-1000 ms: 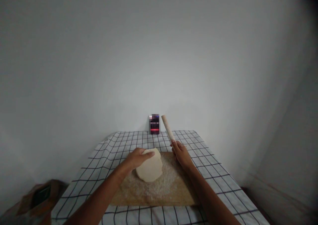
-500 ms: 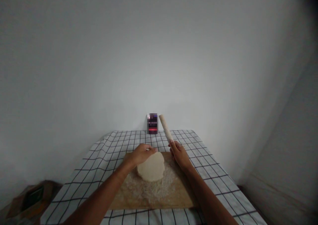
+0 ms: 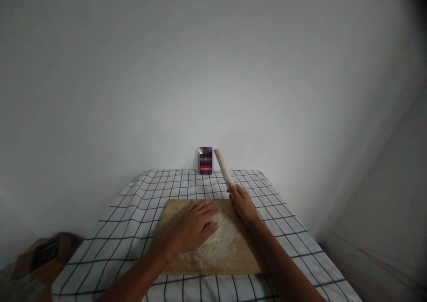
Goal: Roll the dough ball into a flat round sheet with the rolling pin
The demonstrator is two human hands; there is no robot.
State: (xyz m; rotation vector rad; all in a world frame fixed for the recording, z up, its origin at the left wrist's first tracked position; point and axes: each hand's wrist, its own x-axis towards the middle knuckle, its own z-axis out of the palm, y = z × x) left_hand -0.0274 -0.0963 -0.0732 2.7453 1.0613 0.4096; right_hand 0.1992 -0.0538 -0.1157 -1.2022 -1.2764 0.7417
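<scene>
My left hand (image 3: 195, 226) is spread palm down over the middle of a wooden board (image 3: 243, 257), its fingers stretched out and the thumb apart. The flat round of dough is almost wholly hidden beneath that hand; I cannot tell how firmly the palm touches it. Loose flour (image 3: 227, 244) coats the board to the right of the hand. In my right hand (image 3: 243, 204) is a pale wooden rolling pin (image 3: 223, 165), gripped near its lower end and tilted up and away from me, off the board at the right edge.
A white tablecloth with dark grid lines (image 3: 126, 244) covers the table. Against the wall at the table's far edge stands a small blurred dark packet (image 3: 205, 161). An open cardboard box (image 3: 45, 257) sits low on the left. Walls rise behind and to the right.
My left hand has moved from the dough's far left edge to lie over it, its fingers now spread, covering the dough. My right hand still holds the rolling pin in about the same place.
</scene>
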